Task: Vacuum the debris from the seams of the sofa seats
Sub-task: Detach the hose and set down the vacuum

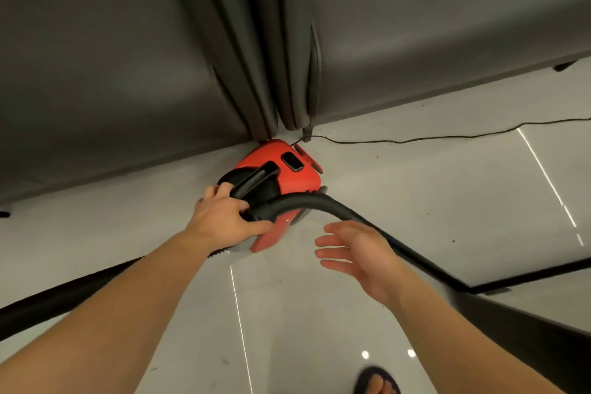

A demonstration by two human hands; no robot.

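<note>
Down on the pale tiled floor, a red canister vacuum cleaner sat just in front of the dark grey sofa, right below the seam between two seat sections. Its long axis ran from the sofa toward the person, with the black carry handle lying along that line. The left hand gripped the near end of the handle, where the black hose joined the body. From there the hose arched right and ran off toward the lower right, partly hidden behind the right hand, which hung loose with fingers straight, grasping nothing. A thin power cord trailed right along the floor. One sandalled foot was cut off at the bottom edge.
</note>
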